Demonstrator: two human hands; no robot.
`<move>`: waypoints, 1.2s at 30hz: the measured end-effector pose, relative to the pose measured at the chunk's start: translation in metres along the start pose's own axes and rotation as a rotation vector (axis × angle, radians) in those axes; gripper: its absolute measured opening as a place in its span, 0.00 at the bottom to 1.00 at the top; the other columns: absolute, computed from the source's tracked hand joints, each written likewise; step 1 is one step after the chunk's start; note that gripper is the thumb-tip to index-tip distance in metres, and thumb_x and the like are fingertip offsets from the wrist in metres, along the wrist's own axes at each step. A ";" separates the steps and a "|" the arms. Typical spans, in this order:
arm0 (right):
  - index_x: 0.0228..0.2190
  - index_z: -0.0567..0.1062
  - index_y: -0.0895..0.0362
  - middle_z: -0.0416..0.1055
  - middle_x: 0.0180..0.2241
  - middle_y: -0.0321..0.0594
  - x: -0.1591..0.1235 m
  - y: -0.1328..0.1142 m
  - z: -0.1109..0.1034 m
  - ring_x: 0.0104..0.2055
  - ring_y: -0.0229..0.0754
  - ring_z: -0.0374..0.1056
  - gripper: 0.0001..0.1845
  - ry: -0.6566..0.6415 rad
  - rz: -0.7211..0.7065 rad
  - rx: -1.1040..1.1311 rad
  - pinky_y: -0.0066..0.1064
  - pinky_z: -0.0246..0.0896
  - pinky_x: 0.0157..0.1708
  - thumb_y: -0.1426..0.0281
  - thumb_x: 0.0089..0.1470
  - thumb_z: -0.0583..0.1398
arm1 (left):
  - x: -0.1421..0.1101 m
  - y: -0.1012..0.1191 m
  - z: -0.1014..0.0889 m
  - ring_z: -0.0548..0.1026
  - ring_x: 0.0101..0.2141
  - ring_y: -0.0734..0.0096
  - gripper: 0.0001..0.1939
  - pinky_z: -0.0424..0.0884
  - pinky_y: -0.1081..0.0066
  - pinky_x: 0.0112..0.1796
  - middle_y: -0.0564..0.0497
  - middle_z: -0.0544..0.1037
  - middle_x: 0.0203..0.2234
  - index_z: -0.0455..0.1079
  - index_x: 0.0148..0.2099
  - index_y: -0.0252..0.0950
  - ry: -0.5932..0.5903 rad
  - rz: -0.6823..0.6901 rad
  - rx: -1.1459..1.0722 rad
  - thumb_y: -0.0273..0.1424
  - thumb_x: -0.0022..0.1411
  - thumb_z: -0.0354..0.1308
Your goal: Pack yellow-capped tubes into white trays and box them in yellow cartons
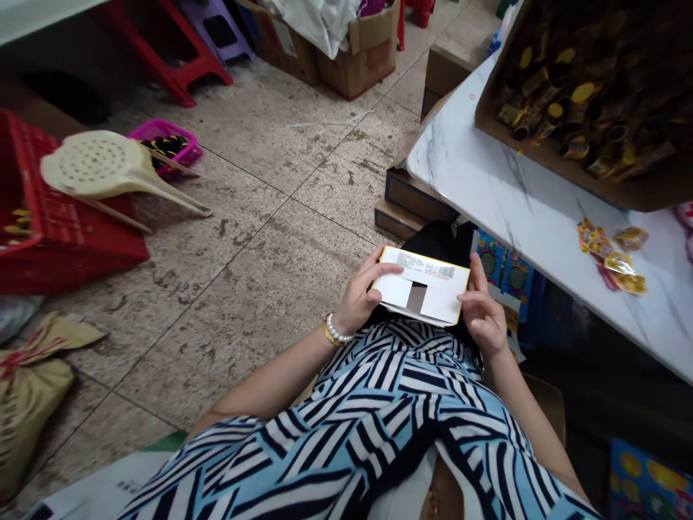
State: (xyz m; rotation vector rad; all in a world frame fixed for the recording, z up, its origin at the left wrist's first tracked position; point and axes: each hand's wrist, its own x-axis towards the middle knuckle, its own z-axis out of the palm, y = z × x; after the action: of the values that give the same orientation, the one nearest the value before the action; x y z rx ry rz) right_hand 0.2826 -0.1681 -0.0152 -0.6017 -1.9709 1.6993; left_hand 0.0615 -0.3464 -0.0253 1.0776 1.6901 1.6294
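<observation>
A small white cardboard box (399, 289) with a yellow edge and printed barcodes is held over my lap. Two of its short flaps lie folded inward, with a dark gap between them. My left hand (358, 295) grips the box's left end, fingers on top and thumb at the side. At the right end, my right hand (484, 315) has its thumb against the edge and its fingers behind, the index finger pointing up. Near my right hand, blue printed boxes (517, 282) hang or stand below the table edge.
A marble-patterned table (455, 155) juts in from the right, bearing a carton (546, 162) of small wrapped items and several yellow packets (622, 263). On the left floor are a red crate (108, 249), a cream stool (97, 162) and a pink basket (187, 155).
</observation>
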 end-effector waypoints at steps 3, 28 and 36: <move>0.40 0.82 0.44 0.31 0.75 0.19 -0.004 -0.001 -0.001 0.76 0.60 0.39 0.28 -0.110 -0.074 0.021 0.55 0.43 0.72 0.40 0.43 0.68 | 0.002 -0.004 -0.001 0.55 0.72 0.46 0.50 0.50 0.54 0.71 0.39 0.57 0.71 0.76 0.57 0.37 0.007 -0.077 0.056 0.72 0.53 0.45; 0.27 0.75 0.53 0.41 0.75 0.33 0.005 -0.003 0.040 0.75 0.51 0.47 0.11 0.253 0.156 0.025 0.46 0.49 0.70 0.61 0.55 0.65 | -0.009 0.004 0.032 0.61 0.69 0.56 0.20 0.52 0.53 0.71 0.46 0.62 0.68 0.71 0.25 0.36 0.321 -0.165 -0.053 0.45 0.60 0.66; 0.19 0.66 0.54 0.46 0.74 0.35 0.004 0.001 0.047 0.74 0.51 0.50 0.15 0.290 0.187 -0.122 0.43 0.44 0.71 0.65 0.50 0.65 | -0.012 0.008 0.037 0.61 0.68 0.57 0.12 0.55 0.53 0.69 0.44 0.61 0.65 0.65 0.32 0.37 0.294 -0.177 0.067 0.32 0.54 0.68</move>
State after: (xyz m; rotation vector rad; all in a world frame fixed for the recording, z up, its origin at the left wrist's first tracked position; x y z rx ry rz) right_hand 0.2513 -0.2025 -0.0218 -1.0427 -1.8650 1.5012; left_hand 0.0999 -0.3373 -0.0230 0.7194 1.9793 1.6891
